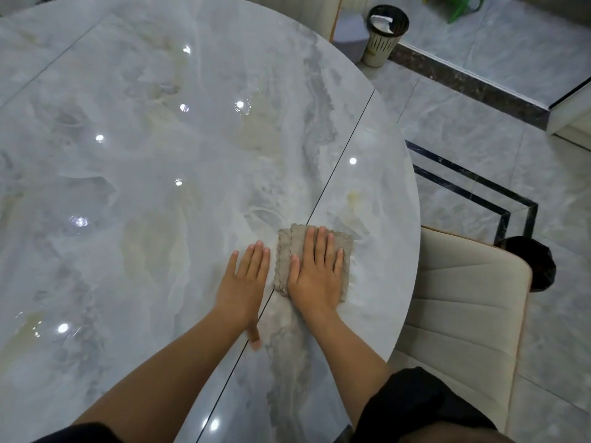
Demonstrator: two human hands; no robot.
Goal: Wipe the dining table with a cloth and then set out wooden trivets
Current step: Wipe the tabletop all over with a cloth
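Observation:
A folded grey-beige cloth (284,251) lies flat on the glossy grey marble dining table (153,161), near its right edge and over a dark seam line. My right hand (316,270) presses flat on the cloth with fingers spread, covering most of it. Just left of the cloth, my left hand (246,276) rests palm-down on the bare tabletop and holds nothing. No wooden trivets are in view.
A cream padded chair (460,302) stands tucked against the table's right edge. A slotted waste bin (385,33) sits on the tiled floor beyond the far right rim. A raised dark floor threshold (473,87) runs diagonally at the upper right.

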